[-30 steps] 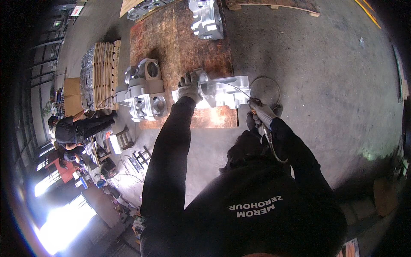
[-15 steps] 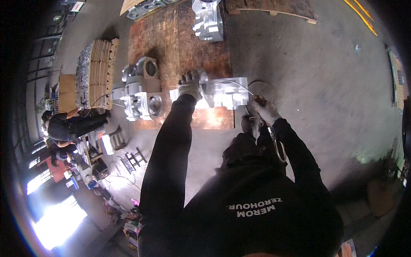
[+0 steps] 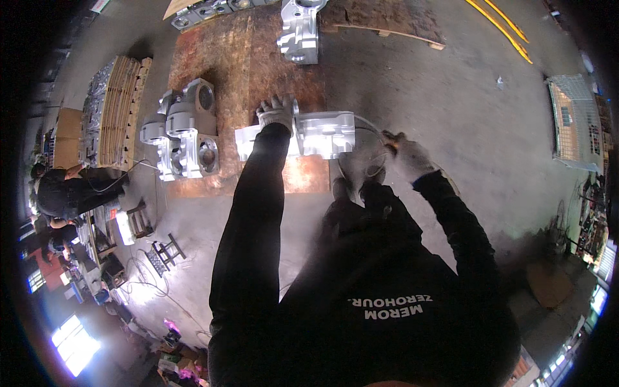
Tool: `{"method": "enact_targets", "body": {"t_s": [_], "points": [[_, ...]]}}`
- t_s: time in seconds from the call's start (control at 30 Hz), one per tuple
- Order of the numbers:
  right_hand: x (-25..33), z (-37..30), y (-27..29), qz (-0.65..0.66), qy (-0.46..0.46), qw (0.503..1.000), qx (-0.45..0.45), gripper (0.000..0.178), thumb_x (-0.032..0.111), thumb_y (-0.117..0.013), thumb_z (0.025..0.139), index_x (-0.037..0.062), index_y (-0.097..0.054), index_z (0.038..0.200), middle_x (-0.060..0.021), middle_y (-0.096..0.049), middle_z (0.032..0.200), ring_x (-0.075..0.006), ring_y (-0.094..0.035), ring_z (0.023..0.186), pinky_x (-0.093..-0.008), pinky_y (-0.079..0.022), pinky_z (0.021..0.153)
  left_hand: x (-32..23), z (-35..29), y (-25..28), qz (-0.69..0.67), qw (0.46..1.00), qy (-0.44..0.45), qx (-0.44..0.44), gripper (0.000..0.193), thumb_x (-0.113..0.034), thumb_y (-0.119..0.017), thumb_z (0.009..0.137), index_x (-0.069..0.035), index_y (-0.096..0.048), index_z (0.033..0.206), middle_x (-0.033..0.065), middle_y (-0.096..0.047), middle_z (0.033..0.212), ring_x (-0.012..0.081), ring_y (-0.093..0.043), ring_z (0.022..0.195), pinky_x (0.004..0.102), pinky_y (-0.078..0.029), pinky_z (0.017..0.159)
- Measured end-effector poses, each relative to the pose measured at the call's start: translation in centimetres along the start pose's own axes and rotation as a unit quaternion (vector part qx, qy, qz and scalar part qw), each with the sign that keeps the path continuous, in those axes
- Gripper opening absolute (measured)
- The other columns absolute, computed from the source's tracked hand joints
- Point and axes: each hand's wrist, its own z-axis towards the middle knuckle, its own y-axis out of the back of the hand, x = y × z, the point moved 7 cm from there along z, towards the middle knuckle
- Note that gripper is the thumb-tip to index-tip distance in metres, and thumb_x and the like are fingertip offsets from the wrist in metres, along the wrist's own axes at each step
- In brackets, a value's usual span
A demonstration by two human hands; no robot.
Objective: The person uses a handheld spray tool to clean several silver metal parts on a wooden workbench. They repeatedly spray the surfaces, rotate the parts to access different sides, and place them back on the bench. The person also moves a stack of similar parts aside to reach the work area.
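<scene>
A silver-grey metal casting (image 3: 325, 135) lies on the near right part of a worn, brown wooden board. My left hand (image 3: 276, 113), in a pale work glove, rests flat on its left portion with fingers apart. Off the board's right edge, my gloved right hand (image 3: 412, 158) is closed round a small dark-and-brown handled tool (image 3: 391, 142). From the tool a thin curved tube (image 3: 369, 122) reaches toward the casting's right end; its tip is hard to make out. A thin hose loops below, over my feet.
More castings (image 3: 187, 129) stand together on the left of the board (image 3: 225, 55), and another casting (image 3: 300, 32) sits at its far edge. A stack of wooden sheets (image 3: 119, 109) and a co-worker (image 3: 64, 190) are at left. A wire cage (image 3: 574, 122) stands at right.
My right hand and the tool have moved right, away from the casting, and the tube has drawn back from over it. My left hand stays on the casting. The whole view has shifted.
</scene>
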Motion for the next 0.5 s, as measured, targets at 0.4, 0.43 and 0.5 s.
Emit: {"method": "enact_targets", "body": {"t_s": [0.4, 0.43, 0.5], "points": [[0.7, 0.2, -1.5, 0.178, 0.021, 0.983, 0.029, 0.032, 0.031, -0.059, 0.099, 0.0085, -0.065, 0.121, -0.0205, -0.07, 0.109, -0.0386, -0.07, 0.092, -0.0456, -0.056, 0.077, 0.0, 0.8, -0.3, -0.028, 1.0, -0.004, -0.008, 0.099, -0.027, -0.071, 0.076, -0.025, -0.014, 0.157, 0.0205, -0.016, 0.164, 0.0509, -0.021, 0.147, 0.0607, -0.024, 0.117], [0.4, 0.8, -0.5, 0.25, -0.074, 0.965, 0.04, 0.032, 0.03, -0.059, 0.098, 0.0079, -0.065, 0.12, -0.0214, -0.07, 0.108, -0.0406, -0.069, 0.09, -0.0468, -0.056, 0.076, 0.1, 0.0, 0.1, -0.021, 1.0, 0.004, -0.006, 0.079, -0.032, -0.057, 0.088, -0.026, -0.018, 0.156, 0.0196, -0.018, 0.164, 0.0506, -0.023, 0.147, 0.0602, -0.022, 0.117], [-0.7, 0.8, -1.6, 0.312, -0.092, 0.943, 0.066, 0.031, 0.029, -0.059, 0.098, 0.007, -0.065, 0.12, -0.0208, -0.072, 0.097, -0.0373, -0.07, 0.073, -0.0448, -0.056, 0.066, 0.2, 0.5, -0.7, -0.005, 1.0, 0.014, 0.002, 0.072, -0.032, -0.053, 0.094, -0.026, -0.019, 0.157, 0.0196, -0.017, 0.165, 0.0504, -0.023, 0.147, 0.0594, -0.02, 0.118]]}}
